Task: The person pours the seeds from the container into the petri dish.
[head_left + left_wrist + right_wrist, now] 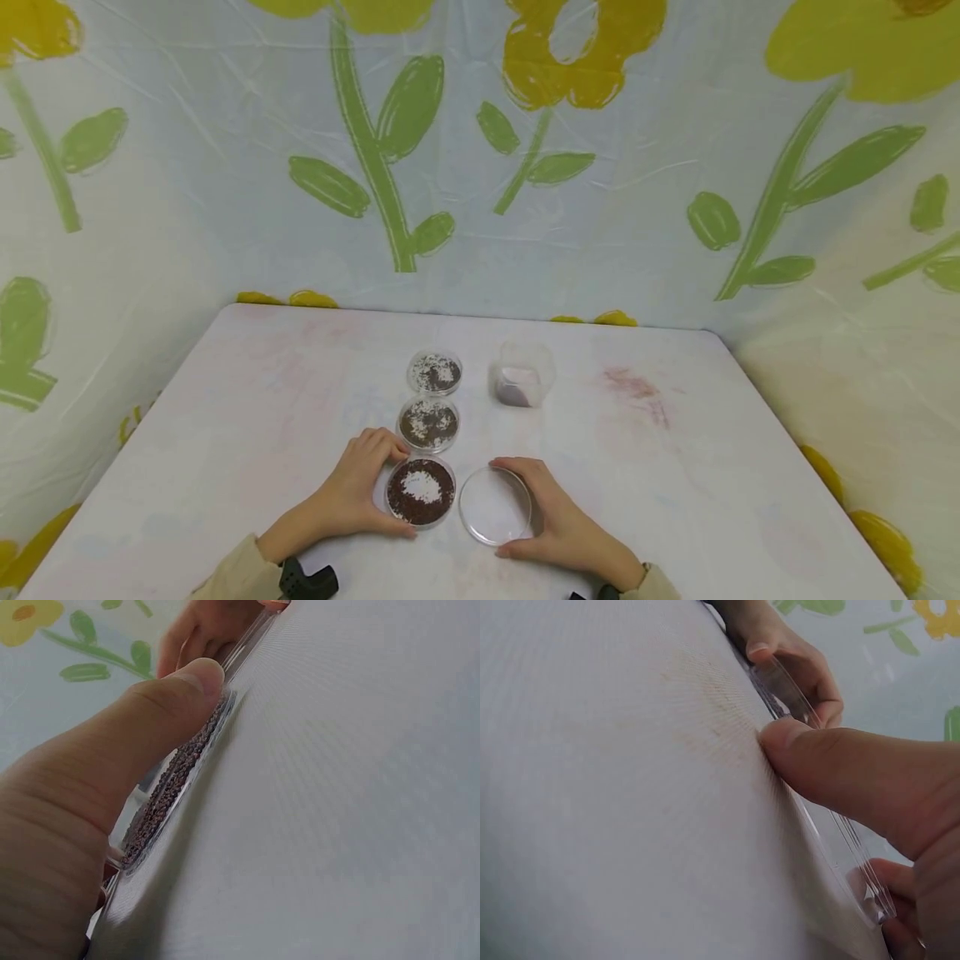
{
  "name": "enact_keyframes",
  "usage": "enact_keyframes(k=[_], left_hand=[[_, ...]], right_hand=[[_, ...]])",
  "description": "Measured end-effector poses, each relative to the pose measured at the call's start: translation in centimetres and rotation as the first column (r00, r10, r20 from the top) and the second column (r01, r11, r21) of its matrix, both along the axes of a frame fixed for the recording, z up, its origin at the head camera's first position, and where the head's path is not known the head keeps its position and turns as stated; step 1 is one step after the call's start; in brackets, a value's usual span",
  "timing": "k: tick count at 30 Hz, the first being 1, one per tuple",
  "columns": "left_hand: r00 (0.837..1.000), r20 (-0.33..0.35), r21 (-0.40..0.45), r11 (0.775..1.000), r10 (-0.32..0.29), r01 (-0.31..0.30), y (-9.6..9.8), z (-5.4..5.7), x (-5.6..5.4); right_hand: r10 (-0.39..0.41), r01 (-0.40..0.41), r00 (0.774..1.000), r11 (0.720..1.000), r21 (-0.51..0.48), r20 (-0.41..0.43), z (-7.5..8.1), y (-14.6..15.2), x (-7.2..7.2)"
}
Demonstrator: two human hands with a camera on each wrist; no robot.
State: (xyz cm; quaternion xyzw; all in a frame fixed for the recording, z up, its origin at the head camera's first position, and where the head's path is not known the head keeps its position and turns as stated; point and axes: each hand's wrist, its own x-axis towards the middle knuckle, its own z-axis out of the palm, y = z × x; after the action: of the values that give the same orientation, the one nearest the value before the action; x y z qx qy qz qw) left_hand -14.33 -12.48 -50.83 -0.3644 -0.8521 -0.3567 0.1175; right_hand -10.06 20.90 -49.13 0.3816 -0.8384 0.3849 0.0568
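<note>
On the white table (pixel 660 483), my left hand (pixel 365 483) holds a round clear petri dish (pixel 422 515) by its sides, thumb at the near edge and fingers at the far edge. The dish is filled with dark brown granules (pixel 174 780), and a white patch (pixel 422 487) lies on top of them. Just to its right, my right hand (pixel 551 517) grips an empty clear petri dish lid (pixel 495 504) between thumb and fingers. In the right wrist view the lid's clear rim (pixel 847 840) shows past the thumb, low over the tabletop.
Behind the held dish stand two more petri dishes, a middle one (pixel 428 423) and a far one (pixel 435 372), both with brown granules and scattered white. A clear plastic container (pixel 519 385) is at the back, right of them. A flowered cloth (pixel 465 242) hangs behind the table.
</note>
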Motion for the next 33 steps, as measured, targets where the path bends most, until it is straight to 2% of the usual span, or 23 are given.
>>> enact_keyframes(k=[12, 21, 27, 33], left_hand=[[1.0, 0.004, -0.003, 1.0, 0.003, -0.003, -0.1, -0.1, 0.0], [1.0, 0.028, -0.011, 1.0, 0.005, -0.005, -0.1, -0.2, -0.2], [1.0, 0.029, -0.007, 1.0, 0.007, -0.007, -0.1, -0.1, -0.1], [1.0, 0.022, -0.005, 1.0, 0.003, -0.003, 0.0, 0.0, -0.1]], right_hand=[[-0.026, 0.026, 1.0, 1.0, -0.012, 0.003, 0.1, -0.5, 0.1], [-0.068, 0.071, 0.993, 0.997, -0.03, 0.101, -0.1, -0.9, -0.1], [-0.074, 0.076, 0.995, 0.997, -0.02, 0.072, 0.3, -1.1, -0.4], [-0.062, 0.062, 0.998, 0.998, -0.003, 0.028, 1.4, -1.2, -0.4]])
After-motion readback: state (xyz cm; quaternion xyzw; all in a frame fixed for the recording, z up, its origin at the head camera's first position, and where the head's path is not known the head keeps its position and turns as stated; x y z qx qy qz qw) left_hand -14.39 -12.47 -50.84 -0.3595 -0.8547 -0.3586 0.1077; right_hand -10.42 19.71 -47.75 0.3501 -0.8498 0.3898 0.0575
